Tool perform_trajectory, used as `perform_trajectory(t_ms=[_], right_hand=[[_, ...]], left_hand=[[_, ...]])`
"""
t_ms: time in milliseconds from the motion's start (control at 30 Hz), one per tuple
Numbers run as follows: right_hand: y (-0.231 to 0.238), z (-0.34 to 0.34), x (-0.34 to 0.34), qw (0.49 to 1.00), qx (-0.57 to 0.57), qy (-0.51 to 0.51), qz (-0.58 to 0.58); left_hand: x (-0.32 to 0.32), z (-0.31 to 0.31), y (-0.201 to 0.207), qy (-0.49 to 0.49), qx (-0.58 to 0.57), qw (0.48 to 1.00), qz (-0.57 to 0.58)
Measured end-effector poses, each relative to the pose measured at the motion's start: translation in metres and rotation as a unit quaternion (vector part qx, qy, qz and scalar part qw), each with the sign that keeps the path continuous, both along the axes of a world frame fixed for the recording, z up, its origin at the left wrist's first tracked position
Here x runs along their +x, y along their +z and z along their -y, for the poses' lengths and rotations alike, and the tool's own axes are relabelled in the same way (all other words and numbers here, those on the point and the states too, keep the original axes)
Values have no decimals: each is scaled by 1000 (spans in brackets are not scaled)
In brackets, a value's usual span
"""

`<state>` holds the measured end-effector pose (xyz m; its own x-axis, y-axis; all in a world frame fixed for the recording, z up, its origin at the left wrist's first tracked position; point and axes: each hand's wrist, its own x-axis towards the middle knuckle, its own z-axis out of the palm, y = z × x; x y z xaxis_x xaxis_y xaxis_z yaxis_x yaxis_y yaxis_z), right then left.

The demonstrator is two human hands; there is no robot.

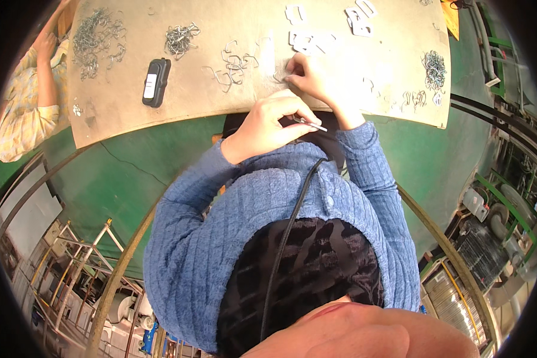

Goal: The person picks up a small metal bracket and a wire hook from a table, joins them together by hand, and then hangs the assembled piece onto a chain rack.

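My left hand [268,124] is at the table's near edge, its thumb and fingers closed on a small flat metal plate [311,124] seen nearly edge-on. My right hand [313,76] rests just beyond it over the tabletop, thumb and forefinger pinched together on a thin wire hook [278,79], which is slightly blurred. Left of those fingertips lie several loose bent wire hooks [235,67]. Past the right hand, flat slotted metal plates [301,40] are spread out, pale in the glare.
A black case with a white label [155,82] lies left on the table [203,98]. Heaps of hooks sit at far left [95,42], behind the case [181,40] and at right [434,70]. More plates [359,22] lie farther back. Another person's arm [45,77] is at the left edge.
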<state>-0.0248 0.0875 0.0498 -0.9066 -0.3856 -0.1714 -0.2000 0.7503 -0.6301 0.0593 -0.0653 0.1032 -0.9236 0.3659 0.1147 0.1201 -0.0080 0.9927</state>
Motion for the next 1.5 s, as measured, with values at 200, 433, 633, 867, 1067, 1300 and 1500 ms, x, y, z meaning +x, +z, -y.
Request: perform_trajectory(t_ms=[200,433,633,867,1067,1300,1500], right_hand=[[13,-17,6,994,1,-4,-111],[8,-2,19,986,6,111,-126],[0,-10,34,990,-79,30,-114],[44,-61,65,937,-267,-227,8],[65,-70,91,887,-379,-264,-2],[77,-59,96,832,-472,-285,54],[69,-56,96,877,-426,-220,34]], left_hand=[[-1,5,-2,-9,-10,1000,14],[1,11,-4,-45,-25,999,12],[0,11,-1,-41,-46,998,11],[-8,-7,-5,-7,-19,1000,12],[-18,-20,-8,-14,-10,1000,-15],[-17,-25,-12,-2,-4,1000,4],[-16,-29,-11,-3,7,999,37]])
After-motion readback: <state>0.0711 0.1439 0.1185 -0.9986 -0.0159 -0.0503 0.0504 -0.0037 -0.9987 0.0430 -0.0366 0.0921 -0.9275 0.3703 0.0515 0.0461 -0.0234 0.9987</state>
